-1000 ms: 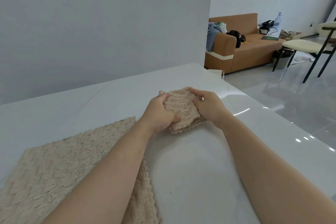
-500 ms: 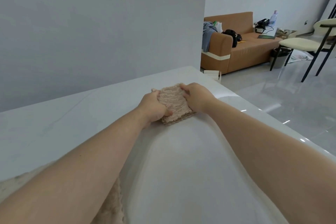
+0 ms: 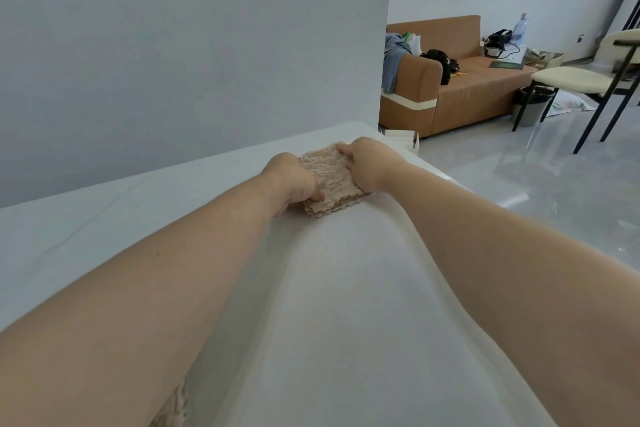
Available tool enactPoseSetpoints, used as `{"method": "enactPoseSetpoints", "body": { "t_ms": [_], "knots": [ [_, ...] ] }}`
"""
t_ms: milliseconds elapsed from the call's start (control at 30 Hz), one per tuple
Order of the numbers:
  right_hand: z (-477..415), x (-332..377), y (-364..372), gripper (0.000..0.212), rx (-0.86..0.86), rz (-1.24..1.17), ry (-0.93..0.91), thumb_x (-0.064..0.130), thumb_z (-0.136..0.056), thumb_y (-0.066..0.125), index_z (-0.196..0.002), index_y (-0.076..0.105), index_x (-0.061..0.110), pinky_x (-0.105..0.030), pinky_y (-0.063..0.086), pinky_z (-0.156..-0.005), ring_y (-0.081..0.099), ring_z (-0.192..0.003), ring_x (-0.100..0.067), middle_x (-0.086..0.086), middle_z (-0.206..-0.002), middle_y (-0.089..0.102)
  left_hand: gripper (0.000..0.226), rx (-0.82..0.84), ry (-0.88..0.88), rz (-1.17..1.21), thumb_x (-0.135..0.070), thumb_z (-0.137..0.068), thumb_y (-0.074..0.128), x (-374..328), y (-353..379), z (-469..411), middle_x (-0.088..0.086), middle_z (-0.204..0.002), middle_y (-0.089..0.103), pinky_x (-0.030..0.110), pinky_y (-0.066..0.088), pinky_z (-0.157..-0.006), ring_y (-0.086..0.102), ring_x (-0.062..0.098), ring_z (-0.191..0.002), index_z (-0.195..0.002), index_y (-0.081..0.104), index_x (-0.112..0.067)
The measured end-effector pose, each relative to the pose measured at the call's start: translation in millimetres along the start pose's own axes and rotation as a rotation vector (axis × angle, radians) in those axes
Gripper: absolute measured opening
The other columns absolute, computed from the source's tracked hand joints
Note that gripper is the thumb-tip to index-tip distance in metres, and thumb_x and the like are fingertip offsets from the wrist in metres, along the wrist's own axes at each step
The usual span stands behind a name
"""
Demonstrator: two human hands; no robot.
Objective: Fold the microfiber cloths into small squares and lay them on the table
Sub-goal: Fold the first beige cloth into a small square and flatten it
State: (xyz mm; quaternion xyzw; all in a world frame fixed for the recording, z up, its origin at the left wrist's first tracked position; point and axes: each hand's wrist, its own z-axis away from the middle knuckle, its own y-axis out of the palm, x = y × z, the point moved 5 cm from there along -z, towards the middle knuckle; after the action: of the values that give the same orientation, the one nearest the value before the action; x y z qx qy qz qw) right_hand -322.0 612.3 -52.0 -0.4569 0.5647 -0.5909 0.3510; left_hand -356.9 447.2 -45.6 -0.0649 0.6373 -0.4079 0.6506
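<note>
— What does the head camera show you?

— I see the folded cloth (image 3: 330,180) lying on the white table (image 3: 329,305), way out near the far corner. My left hand (image 3: 294,180) holds its left side, with the thumb on top. My right hand (image 3: 369,166) holds its right side, with the fingers curled over the far corner. So both hands are grasping the cloth.

— Is it a small square yet?

— It looks like one, thick with layers. I think the step now is to set it down neatly.

— How will you do that well?

— I'd press it flat first, so the layers don't pop open. I'd line up the edges. Then I'd let go slowly, one hand at a time, and lift straight up so nothing drags.

— Anything else there?

— A bit of another cloth (image 3: 173,409) peeks out at the bottom, by my left arm. I guess that one needs folding next. A brown sofa (image 3: 467,94) stands far behind the table.
</note>
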Motion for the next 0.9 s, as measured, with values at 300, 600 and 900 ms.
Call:
{"method": "enactPoseSetpoints", "body": {
  "t_ms": [300,600,900],
  "knots": [
    [-1,-14,21,0.05,0.074,0.0,0.007,0.036,-0.109,0.021,-0.159,0.018,0.041,-0.048,0.028,-0.114,0.038,-0.133,-0.036,-0.01,-0.148,0.042,0.041,0.086,-0.101,-0.146,-0.013,-0.075,0.089,0,-3,-7,0.012,-0.101,0.069,0.041,0.057,-0.095,0.068,0.027,-0.086,-0.101,0.057,-0.01],
    [14,-12,23,0.047,-0.023,-0.119,0.063,0.049,-0.108,0.018,-0.154,0.024,0.05,-0.052,0.029,-0.109,0.032,-0.137,-0.038,-0.004,-0.155,0.038,0.057,-0.282,0.2,-0.582,-0.04,-0.1,0.048,-21,5,-6,0.009,-0.166,0.014,0.047,0.024,-0.116,0.02,0.031,-0.149,-0.151,0.036,-0.017],
    [15,-15,20,0.047,0.01,-0.18,0.097,0.049,-0.107,0.02,-0.154,0.025,0.052,-0.051,0.028,-0.111,0.03,-0.139,-0.037,-0.002,-0.156,0.036,0.067,-0.074,0.323,-0.69,-0.053,-0.104,0.014,10,33,-39,-0.002,-0.168,0.02,0.055,0.014,-0.123,0.016,0.021,-0.154,-0.161,0.019,-0.019]
  ]
}}
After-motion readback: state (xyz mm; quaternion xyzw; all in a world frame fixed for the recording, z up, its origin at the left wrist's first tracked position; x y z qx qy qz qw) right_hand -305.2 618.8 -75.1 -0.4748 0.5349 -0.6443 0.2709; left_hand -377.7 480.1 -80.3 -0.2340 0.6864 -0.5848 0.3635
